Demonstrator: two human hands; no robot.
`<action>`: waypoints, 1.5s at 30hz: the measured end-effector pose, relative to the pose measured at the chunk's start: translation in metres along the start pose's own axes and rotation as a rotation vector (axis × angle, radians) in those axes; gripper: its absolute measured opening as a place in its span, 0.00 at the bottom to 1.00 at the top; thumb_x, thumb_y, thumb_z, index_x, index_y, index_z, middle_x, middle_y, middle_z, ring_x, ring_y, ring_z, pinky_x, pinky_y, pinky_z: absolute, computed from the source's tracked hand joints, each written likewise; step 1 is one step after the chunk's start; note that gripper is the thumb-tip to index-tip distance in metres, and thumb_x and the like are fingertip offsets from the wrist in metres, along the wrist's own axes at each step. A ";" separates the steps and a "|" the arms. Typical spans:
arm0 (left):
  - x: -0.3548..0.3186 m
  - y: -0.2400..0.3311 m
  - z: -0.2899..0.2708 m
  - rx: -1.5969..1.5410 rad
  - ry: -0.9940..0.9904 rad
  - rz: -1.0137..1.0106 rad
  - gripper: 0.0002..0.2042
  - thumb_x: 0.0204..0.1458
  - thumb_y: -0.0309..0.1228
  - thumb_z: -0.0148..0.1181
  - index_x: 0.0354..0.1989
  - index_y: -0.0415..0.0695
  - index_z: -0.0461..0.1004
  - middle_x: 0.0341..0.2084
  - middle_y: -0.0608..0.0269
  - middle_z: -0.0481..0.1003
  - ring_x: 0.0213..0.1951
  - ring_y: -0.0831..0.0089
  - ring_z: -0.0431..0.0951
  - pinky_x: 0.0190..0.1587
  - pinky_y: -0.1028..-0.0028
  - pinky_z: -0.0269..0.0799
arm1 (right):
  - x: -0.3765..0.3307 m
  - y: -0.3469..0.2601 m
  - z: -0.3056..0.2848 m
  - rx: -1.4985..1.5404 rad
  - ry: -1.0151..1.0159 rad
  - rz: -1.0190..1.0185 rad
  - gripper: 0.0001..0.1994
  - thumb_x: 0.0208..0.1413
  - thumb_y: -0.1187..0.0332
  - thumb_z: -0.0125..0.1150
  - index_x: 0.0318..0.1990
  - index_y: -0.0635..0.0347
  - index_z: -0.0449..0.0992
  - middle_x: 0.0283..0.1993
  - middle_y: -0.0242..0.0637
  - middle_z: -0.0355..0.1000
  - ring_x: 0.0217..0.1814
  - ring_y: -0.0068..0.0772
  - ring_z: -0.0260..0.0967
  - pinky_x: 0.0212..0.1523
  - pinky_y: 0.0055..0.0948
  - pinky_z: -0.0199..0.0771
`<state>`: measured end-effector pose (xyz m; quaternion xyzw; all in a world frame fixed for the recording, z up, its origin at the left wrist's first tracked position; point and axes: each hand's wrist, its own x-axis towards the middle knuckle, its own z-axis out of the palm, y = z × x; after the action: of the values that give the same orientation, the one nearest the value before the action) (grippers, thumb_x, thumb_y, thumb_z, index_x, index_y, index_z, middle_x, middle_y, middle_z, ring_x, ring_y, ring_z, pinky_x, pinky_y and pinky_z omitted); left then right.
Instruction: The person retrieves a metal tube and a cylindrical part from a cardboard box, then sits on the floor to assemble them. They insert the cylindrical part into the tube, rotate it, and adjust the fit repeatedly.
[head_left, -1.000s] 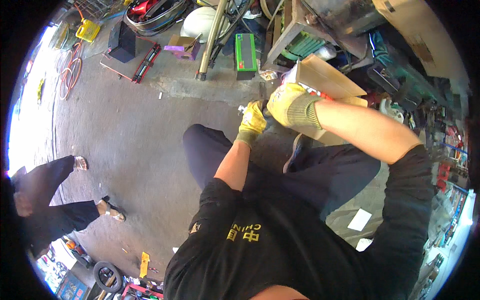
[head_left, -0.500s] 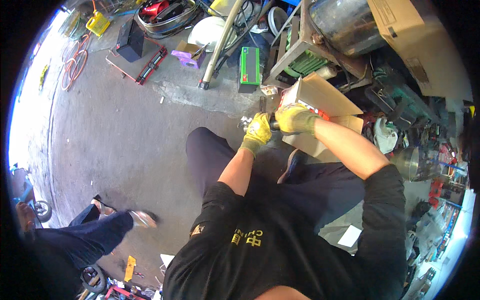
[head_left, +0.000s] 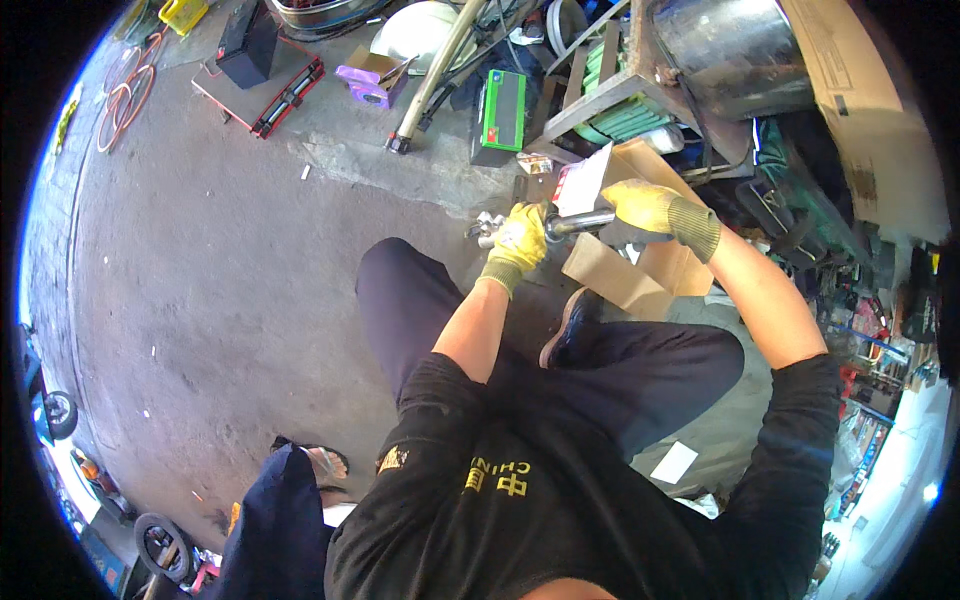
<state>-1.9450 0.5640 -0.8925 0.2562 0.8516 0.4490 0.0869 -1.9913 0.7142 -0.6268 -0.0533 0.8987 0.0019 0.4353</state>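
Observation:
Both my hands wear yellow work gloves with knitted cuffs. My left hand is closed round a metal shaft assembly; a shiny knobbly fitting sticks out on its left side. To its right runs a dark, polished metal shaft. At the shaft's right end is my right hand, with its fingers curled over the tip; the fingers partly hide the contact. An open cardboard box lies just below and behind the right hand, its flaps spread. Its inside is mostly hidden by the hand.
A green and black battery stands ahead, beside a long pole. A rusty metal frame is at the far right. Another person's leg is at the lower left. A white card lies by my right knee.
My right hand has moved right, away from the left hand, baring a length of the shaft. The left hand keeps its hold. The other person's legs have come closer to me.

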 end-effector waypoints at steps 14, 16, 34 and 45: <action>-0.022 -0.026 -0.004 -0.176 0.236 0.044 0.23 0.51 0.26 0.59 0.58 0.36 0.73 0.48 0.43 0.79 0.54 0.41 0.76 0.64 0.53 0.68 | 0.062 -0.067 0.064 0.014 0.270 -0.001 0.15 0.59 0.66 0.54 0.43 0.66 0.84 0.45 0.61 0.82 0.51 0.52 0.83 0.50 0.50 0.82; -0.025 -0.038 -0.008 -0.147 0.287 0.034 0.21 0.51 0.26 0.58 0.55 0.36 0.73 0.47 0.40 0.78 0.54 0.40 0.75 0.61 0.53 0.70 | 0.063 -0.090 0.049 -0.149 0.133 -0.002 0.17 0.59 0.64 0.55 0.45 0.67 0.85 0.45 0.61 0.82 0.51 0.52 0.83 0.52 0.48 0.82; -0.041 -0.022 -0.014 -0.144 0.255 0.161 0.24 0.49 0.39 0.71 0.53 0.40 0.77 0.47 0.46 0.80 0.54 0.42 0.76 0.60 0.52 0.70 | 0.005 -0.054 0.052 -0.236 0.311 -0.254 0.13 0.60 0.64 0.55 0.40 0.62 0.82 0.38 0.53 0.82 0.41 0.51 0.83 0.43 0.49 0.82; -0.022 0.011 -0.034 0.094 0.180 0.067 0.32 0.50 0.42 0.73 0.63 0.45 0.74 0.60 0.53 0.76 0.64 0.57 0.73 0.68 0.64 0.66 | 0.052 -0.069 0.060 -0.178 0.352 -0.361 0.18 0.58 0.57 0.60 0.47 0.57 0.87 0.49 0.42 0.85 0.54 0.42 0.83 0.56 0.44 0.81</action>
<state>-1.9350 0.5331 -0.8660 0.2467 0.8671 0.4324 -0.0171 -1.9693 0.6440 -0.7016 -0.2504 0.9327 -0.0061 0.2594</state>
